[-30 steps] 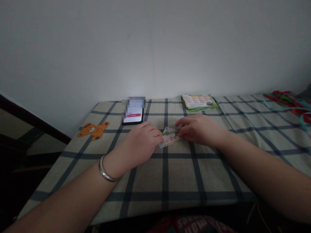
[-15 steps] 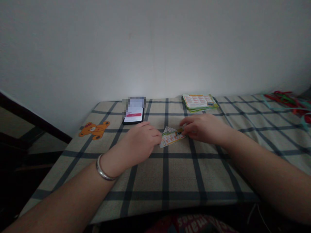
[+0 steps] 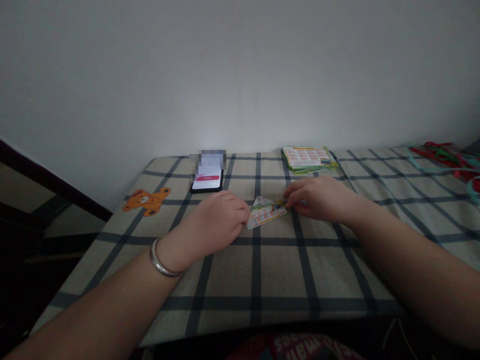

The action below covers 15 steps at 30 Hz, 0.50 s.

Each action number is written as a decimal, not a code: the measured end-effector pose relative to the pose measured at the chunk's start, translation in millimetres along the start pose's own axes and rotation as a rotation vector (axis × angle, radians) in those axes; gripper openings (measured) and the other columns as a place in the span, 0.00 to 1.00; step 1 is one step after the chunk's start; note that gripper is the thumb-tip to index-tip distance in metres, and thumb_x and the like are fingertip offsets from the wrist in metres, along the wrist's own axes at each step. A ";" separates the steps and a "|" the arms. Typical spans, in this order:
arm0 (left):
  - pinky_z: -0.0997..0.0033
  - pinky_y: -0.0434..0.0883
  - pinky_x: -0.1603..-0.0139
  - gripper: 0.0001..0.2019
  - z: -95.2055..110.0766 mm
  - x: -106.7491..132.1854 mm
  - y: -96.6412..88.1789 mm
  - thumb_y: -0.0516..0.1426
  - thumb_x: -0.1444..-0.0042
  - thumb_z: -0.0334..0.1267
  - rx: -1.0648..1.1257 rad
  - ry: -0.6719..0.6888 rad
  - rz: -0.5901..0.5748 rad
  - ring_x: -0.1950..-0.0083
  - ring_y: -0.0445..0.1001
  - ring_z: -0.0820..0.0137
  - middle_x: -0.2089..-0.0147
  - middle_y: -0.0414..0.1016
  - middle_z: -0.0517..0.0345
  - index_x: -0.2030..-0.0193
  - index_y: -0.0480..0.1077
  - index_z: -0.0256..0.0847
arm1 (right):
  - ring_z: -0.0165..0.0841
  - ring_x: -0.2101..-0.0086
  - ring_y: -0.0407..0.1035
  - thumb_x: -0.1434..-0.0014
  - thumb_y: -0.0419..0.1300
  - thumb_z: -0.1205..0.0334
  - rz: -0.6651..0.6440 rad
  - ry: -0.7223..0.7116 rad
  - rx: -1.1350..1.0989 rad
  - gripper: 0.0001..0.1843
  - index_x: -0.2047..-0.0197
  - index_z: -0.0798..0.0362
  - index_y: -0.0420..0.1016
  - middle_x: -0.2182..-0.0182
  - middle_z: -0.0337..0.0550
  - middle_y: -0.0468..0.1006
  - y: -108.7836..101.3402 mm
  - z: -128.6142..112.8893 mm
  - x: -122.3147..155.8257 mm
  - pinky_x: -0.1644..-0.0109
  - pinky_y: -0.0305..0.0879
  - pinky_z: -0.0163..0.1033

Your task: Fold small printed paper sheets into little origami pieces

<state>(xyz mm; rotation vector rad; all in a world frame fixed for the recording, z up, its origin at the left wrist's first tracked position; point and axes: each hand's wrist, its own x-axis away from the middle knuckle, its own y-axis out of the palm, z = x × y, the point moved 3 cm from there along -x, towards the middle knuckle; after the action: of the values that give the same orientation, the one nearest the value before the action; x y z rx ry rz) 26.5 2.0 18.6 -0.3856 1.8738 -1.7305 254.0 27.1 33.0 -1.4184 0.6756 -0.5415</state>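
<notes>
Nearer than the phone (image 3: 207, 175) and to its right, a folded paper (image 3: 267, 214) lies on the counter (image 3: 228, 280), steadied at 2 ends, probably to keep its folds aligned: the right hand's (image 3: 318, 199) fingers pinch 1; the left hand's (image 3: 217, 220) touch the other, grip unclear.

Paper (image 3: 267, 214) sits between left hand (image 3: 217, 222) and right hand (image 3: 318, 199), card stack (image 3: 308, 158) behind.

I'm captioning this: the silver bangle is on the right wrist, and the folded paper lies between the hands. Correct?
No: the head view shows the silver bangle on the left wrist. The folded paper lies between the left hand and right hand.
</notes>
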 end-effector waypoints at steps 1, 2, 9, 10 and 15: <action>0.58 0.69 0.48 0.10 -0.4 0.0 0.0 0.52 0.43 0.28 0.015 -0.017 0.006 0.54 0.73 0.64 0.58 0.77 0.55 0.65 0.75 0.40 | 0.33 0.63 0.73 0.46 0.58 0.69 0.008 -0.001 -0.016 0.11 0.64 0.46 0.81 0.60 0.38 0.80 1.0 0.5 -0.5 0.67 0.61 0.35; 0.58 0.69 0.49 0.10 -1.0 0.1 -0.1 0.52 0.44 0.28 0.032 -0.034 0.012 0.54 0.73 0.64 0.58 0.77 0.55 0.66 0.75 0.40 | 0.33 0.63 0.73 0.46 0.58 0.69 0.018 0.003 -0.028 0.11 0.65 0.47 0.80 0.60 0.38 0.80 2.0 1.1 -1.1 0.66 0.61 0.36; 0.62 0.69 0.49 0.10 -4.7 1.0 1.3 0.51 0.44 0.27 0.108 -0.059 0.012 0.54 0.72 0.66 0.58 0.76 0.56 0.66 0.74 0.41 | 0.37 0.63 0.72 0.41 0.57 0.64 0.093 0.108 -0.050 0.08 0.62 0.50 0.77 0.64 0.43 0.79 11.3 2.0 -7.7 0.63 0.63 0.39; 0.62 0.69 0.50 0.10 -4.9 0.9 1.8 0.51 0.44 0.27 0.109 -0.064 0.010 0.54 0.72 0.66 0.58 0.76 0.56 0.65 0.74 0.40 | 0.37 0.61 0.71 0.41 0.57 0.61 0.111 0.084 -0.070 0.08 0.61 0.51 0.77 0.63 0.44 0.79 12.7 0.2 -8.6 0.61 0.64 0.39; 0.62 0.69 0.52 0.10 -5.0 -0.5 5.0 0.50 0.42 0.28 0.104 -0.082 0.002 0.55 0.71 0.66 0.59 0.74 0.54 0.63 0.72 0.39 | 0.38 0.58 0.70 0.41 0.61 0.57 0.142 0.023 -0.143 0.10 0.58 0.52 0.77 0.60 0.45 0.77 19.2 -8.4 -11.9 0.54 0.65 0.41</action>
<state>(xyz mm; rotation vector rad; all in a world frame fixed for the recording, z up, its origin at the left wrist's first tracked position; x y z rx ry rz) 24.9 7.0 13.9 -0.4072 1.7180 -1.7751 238.6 31.2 14.9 -1.4855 0.8405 -0.4044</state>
